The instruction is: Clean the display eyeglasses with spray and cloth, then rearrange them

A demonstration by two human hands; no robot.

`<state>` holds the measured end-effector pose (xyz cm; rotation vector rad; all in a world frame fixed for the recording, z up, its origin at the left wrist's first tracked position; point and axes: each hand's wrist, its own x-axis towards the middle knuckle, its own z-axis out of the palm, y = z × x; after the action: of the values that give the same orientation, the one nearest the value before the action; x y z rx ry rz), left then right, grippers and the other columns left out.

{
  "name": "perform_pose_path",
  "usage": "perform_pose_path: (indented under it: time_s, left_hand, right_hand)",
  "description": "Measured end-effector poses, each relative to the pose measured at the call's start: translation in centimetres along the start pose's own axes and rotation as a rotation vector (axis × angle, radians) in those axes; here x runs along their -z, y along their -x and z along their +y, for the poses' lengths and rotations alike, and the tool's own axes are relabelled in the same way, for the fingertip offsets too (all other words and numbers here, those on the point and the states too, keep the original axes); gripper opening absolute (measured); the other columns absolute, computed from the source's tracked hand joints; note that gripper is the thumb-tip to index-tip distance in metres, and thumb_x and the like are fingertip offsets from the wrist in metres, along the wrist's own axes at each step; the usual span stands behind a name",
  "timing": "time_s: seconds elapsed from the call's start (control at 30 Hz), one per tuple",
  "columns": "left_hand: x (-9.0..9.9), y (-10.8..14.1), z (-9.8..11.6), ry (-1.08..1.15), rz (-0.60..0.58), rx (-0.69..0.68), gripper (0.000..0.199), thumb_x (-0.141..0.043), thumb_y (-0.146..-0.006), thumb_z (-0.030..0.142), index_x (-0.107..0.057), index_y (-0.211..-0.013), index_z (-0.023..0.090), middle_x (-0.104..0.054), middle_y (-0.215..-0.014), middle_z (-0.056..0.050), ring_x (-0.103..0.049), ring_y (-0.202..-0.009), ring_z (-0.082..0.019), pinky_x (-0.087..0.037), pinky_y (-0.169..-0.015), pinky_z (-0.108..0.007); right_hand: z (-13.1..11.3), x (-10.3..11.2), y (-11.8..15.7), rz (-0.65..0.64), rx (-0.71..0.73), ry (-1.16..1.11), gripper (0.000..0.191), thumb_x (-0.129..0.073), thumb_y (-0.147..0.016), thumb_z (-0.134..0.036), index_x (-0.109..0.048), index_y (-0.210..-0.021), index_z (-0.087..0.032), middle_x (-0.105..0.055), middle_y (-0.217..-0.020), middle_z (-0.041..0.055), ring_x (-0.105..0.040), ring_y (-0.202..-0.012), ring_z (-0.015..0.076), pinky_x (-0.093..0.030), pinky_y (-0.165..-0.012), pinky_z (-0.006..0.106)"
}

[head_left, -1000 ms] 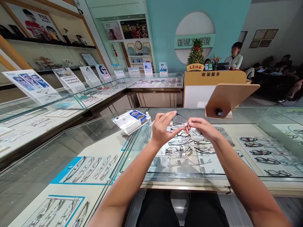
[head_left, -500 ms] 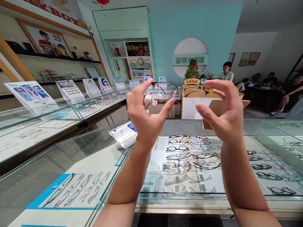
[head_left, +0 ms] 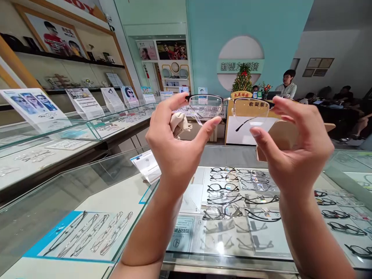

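Note:
Both hands hold up a pair of glasses (head_left: pixel 207 105) with a dark upper rim and clear lenses, level above the display case. My left hand (head_left: pixel 177 143) pinches its left end, with the thumb near the lower edge of the left lens. A crumpled pale cloth (head_left: pixel 179 124) is tucked in my left palm. My right hand (head_left: pixel 299 145) grips the right end by the fingertips, thumb below the right lens. One dark-tipped temple shows through the right lens.
Below lies a glass display case (head_left: pixel 186 193) with rows of glasses (head_left: pixel 223 187). Several frames (head_left: pixel 87 234) rest on a blue-edged tray at left. A folded white card (head_left: pixel 147 166) stands near my left forearm. A person (head_left: pixel 287 86) is behind the far counter (head_left: pixel 241 133).
The glasses have levelled and appear slightly larger, with both lenses now clearer. My right hand has shifted right. The camera view has tilted slightly.

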<state>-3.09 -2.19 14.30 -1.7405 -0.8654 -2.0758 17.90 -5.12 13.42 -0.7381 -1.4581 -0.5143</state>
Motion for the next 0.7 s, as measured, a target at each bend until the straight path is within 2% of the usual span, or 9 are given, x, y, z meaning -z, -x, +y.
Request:
perform_pose_path:
  time_s: [0.3,0.47,0.7]
  left_hand:
    - [-0.5,0.7,-0.4,0.205,-0.087,0.132,0.065,-0.081,-0.079,0.074,-0.07,-0.13,0.035,-0.072,-0.135,-0.005,-0.064,-0.132,-0.034,-0.062,-0.094,-0.048]
    - [-0.7,0.6,-0.8,0.217,-0.111,0.114,0.057,-0.08,-0.083,0.072,-0.075,-0.128,0.038,-0.077,-0.13,-0.004,-0.069,-0.126,-0.032,-0.062,-0.094,-0.05]
    - [-1.0,0.5,-1.2,0.215,-0.119,0.072,0.052,-0.08,-0.085,0.068,-0.075,-0.126,0.038,-0.079,-0.123,-0.003,-0.072,-0.116,-0.03,-0.061,-0.09,-0.047]
  right_hand:
    - [-0.7,0.5,-0.3,0.03,-0.062,-0.078,0.036,-0.076,-0.096,-0.043,-0.075,-0.132,-0.046,-0.073,-0.13,0.005,-0.066,-0.131,0.0398,-0.059,-0.108,0.071]
    - [-0.3,0.6,-0.1,0.039,-0.122,-0.135,0.037,-0.075,-0.096,-0.05,-0.073,-0.134,-0.047,-0.069,-0.132,0.0061,-0.058,-0.141,0.0413,-0.061,-0.105,0.069]
    - [-0.4,0.8,-0.4,0.044,-0.109,-0.115,0.036,-0.074,-0.098,-0.044,-0.074,-0.133,-0.045,-0.069,-0.126,0.0063,-0.064,-0.132,0.0395,-0.059,-0.107,0.067]
